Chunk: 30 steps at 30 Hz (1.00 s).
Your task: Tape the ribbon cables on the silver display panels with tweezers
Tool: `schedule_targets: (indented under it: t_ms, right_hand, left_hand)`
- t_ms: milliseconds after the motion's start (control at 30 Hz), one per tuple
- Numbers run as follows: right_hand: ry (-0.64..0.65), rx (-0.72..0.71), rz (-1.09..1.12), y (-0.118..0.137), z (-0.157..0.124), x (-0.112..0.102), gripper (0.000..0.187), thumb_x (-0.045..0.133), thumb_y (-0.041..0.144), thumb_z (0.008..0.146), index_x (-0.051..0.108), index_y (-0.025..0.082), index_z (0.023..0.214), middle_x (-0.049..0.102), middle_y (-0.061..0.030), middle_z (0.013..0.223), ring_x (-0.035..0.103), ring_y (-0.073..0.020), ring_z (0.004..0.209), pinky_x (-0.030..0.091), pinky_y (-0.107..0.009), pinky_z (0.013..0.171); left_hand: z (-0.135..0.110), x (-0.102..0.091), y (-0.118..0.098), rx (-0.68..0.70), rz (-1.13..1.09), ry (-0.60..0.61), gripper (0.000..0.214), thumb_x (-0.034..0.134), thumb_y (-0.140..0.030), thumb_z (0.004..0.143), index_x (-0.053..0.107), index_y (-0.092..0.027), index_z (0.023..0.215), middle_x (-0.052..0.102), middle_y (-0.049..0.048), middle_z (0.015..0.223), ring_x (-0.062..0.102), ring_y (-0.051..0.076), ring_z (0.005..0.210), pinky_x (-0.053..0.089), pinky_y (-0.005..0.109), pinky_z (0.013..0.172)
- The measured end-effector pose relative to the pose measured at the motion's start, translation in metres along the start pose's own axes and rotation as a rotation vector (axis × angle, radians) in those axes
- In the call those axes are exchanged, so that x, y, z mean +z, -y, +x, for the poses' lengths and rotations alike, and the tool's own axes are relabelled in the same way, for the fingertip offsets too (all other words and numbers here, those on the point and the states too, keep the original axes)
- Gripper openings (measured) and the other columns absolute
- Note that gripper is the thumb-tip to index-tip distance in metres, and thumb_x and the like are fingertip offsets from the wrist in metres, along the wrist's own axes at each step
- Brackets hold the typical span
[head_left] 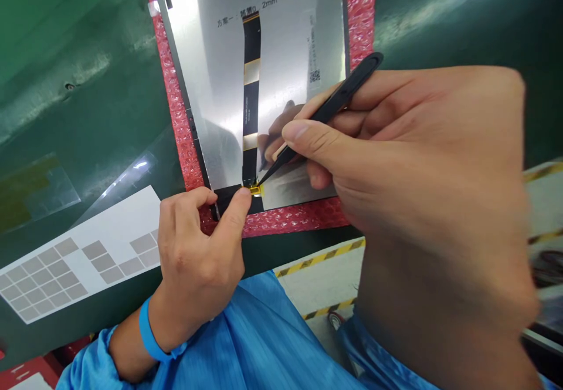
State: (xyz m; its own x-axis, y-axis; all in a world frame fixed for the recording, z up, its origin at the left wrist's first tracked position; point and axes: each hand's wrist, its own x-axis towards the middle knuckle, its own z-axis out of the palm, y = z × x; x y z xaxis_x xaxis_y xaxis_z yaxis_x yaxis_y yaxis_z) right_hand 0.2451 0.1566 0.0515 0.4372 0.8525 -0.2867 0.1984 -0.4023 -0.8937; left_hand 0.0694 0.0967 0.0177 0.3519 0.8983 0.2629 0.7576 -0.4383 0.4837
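Note:
A silvery display panel (285, 44) lies face down on pink bubble wrap (361, 14). Down its middle runs a black flex cable (251, 105) with bare gold-toned sections. At the cable's lower end sits a small piece of yellow tape (256, 190). My left hand (197, 255) is closed at the panel's lower left corner, thumb pressed beside the tape and index finger curled at the edge. Black tweezers (329, 107) are pinched in my right hand (417, 149), their tips touching or very near the tape. My right fingers partly hide behind the thumb and tweezers.
A white sheet with grey square stickers (105, 255) lies on the green table mat (101, 138) at left, beside clear film (127, 182) and a piece with yellowish tape (35, 187). The table edge runs below the panel; yellow-black floor tape (321, 256) shows beyond.

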Motion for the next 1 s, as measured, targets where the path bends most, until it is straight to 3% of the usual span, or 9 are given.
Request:
schedule_targets:
  t_ms: [200, 300, 567, 800, 1000]
  right_hand:
    - [0.021, -0.045, 0.029, -0.004, -0.003, -0.001, 0.024, 0.081, -0.001, 0.084, 0.078, 0.020, 0.074, 0.075, 0.0011, 0.072, 0.053, -0.0080, 0.047, 0.034, -0.023, 0.039]
    - [0.003, -0.092, 0.009, -0.008, -0.003, 0.000, 0.025, 0.081, -0.001, 0.084, 0.078, 0.023, 0.075, 0.073, 0.0017, 0.069, 0.060, -0.0121, 0.052, 0.044, -0.027, 0.046]
    - [-0.030, -0.112, -0.048, -0.009, -0.005, 0.002, 0.021, 0.082, 0.004, 0.086, 0.075, 0.021, 0.076, 0.074, 0.0006, 0.071, 0.073, -0.0185, 0.064, 0.053, -0.032, 0.055]
    - [-0.026, -0.133, -0.018, -0.010, -0.005, 0.002, 0.026, 0.081, -0.001, 0.084, 0.073, 0.022, 0.075, 0.073, 0.0034, 0.072, 0.070, -0.0140, 0.062, 0.055, -0.028, 0.053]
    - [-0.057, -0.071, 0.079, -0.012, 0.000, -0.003, 0.026, 0.072, -0.005, 0.083, 0.074, 0.019, 0.072, 0.070, 0.0023, 0.063, 0.058, -0.0070, 0.047, 0.041, -0.019, 0.040]
  left_hand:
    - [0.001, 0.000, -0.002, -0.009, -0.022, 0.013, 0.034, 0.070, 0.002, 0.095, 0.080, -0.015, 0.123, 0.058, 0.0128, 0.111, 0.054, 0.023, 0.102, 0.050, 0.037, 0.086]
    - [0.002, 0.000, -0.002, -0.012, -0.024, 0.012, 0.033, 0.070, 0.001, 0.095, 0.080, -0.015, 0.123, 0.058, 0.0129, 0.112, 0.054, 0.023, 0.102, 0.050, 0.037, 0.085]
    - [0.000, 0.000, -0.002, -0.025, -0.025, 0.008, 0.033, 0.069, 0.001, 0.096, 0.080, -0.015, 0.123, 0.058, 0.0133, 0.111, 0.055, 0.023, 0.103, 0.050, 0.037, 0.084]
    - [0.001, 0.000, -0.003, -0.002, 0.027, -0.007, 0.032, 0.070, 0.000, 0.096, 0.079, -0.014, 0.123, 0.057, 0.0140, 0.111, 0.054, 0.024, 0.102, 0.051, 0.038, 0.084]
    - [0.000, 0.001, -0.005, 0.032, 0.092, 0.004, 0.032, 0.068, -0.002, 0.097, 0.077, -0.014, 0.125, 0.057, 0.0162, 0.115, 0.053, 0.028, 0.111, 0.052, 0.043, 0.093]
